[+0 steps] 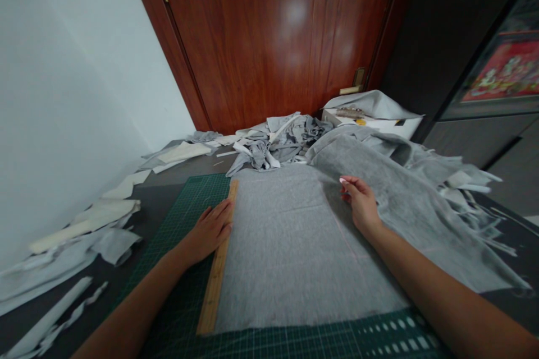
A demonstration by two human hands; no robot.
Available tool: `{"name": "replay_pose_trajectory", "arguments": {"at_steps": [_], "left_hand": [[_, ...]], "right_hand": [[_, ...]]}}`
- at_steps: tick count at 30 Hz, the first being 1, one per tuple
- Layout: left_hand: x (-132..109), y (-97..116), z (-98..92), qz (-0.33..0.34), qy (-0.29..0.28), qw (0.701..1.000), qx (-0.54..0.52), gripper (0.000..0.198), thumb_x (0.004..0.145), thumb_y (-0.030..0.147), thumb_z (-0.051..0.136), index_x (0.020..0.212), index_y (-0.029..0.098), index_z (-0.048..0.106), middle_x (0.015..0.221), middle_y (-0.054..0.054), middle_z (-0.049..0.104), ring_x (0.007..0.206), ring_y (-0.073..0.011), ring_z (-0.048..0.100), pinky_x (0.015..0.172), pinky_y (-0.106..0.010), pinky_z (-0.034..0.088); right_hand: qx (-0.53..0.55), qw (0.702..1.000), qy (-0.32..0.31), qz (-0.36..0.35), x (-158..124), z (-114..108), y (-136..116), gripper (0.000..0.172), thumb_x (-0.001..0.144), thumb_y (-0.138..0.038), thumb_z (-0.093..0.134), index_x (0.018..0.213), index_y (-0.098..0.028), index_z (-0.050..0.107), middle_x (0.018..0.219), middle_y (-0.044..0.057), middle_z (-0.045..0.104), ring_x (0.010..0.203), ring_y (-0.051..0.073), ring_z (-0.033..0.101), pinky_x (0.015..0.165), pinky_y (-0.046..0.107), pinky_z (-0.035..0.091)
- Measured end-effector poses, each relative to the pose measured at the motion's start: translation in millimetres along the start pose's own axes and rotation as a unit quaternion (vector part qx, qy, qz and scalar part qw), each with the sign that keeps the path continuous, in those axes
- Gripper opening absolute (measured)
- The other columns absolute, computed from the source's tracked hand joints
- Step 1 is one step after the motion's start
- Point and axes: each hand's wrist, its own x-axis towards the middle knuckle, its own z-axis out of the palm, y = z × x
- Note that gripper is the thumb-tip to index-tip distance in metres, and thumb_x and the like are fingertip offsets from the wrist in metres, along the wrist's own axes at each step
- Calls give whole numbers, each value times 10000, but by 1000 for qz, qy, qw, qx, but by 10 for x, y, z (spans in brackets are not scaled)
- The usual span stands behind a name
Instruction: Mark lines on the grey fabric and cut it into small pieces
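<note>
Nearest me, the green cutting mat (185, 202) shows its printed grid along the front of the bench (145, 219). A sheet of grey fabric (290, 247) lies smoothed flat over it, its near edge raw and a little uneven. A wooden ruler (214, 280) runs away from me along the cloth's left edge, and that edge sits straight against it. The left hand (208, 233) rests palm down on the ruler's far half, grip spread flat with the fingers together, pinning it and holding nothing. A faint pink line (349, 241) runs along the right part of the sheet. The right hand (362, 205) sits just beside it, palm down with the fingers loosely curled and their tips on the cloth, pinching nothing that I can see. So the fabric lies directly under both hands, between them for most of its width. To my eye the laying-out and lining-up are done, while the flat piece looks uncut along that mark; no blade or scissors show. Right of the hand, the rest of the grey cloth rises in loose folds. Pale offcut strips (84, 224) trail down the left side. Farther back is a heap of grey scraps (273, 146), then a white box (379, 115), then the dark wooden door (273, 28).
</note>
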Motion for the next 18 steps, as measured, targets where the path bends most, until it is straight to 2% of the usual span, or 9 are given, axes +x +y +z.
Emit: {"name": "replay_pose_trajectory", "arguments": {"at_steps": [7,12,18], "left_hand": [[23,2,15,-5,21,1000,0,477,970,340,245,1403,196,383,1463,-109,416,1331,-224,403,1092,-449,322],[78,1,50,-21,42,999,4,441,970,277,241,1348,176,443,1407,-117,475,1284,-210,449,1072,-450,337],[101,-24,71,-12,67,998,4,451,949,229,268,1359,152,437,1353,-130,512,1249,-216,477,1058,-423,357]], "right_hand": [[-12,1000,-10,-5,-9,9,16,284,625,-434,732,805,-223,666,659,-37,547,632,134,497,529,234,392],[-32,999,-25,-18,-27,24,22,319,631,-446,724,820,-198,655,653,-43,542,624,124,495,537,230,392],[-54,998,-35,-21,34,77,58,352,622,-455,705,841,-184,650,674,-34,554,625,129,502,534,235,389]]}}
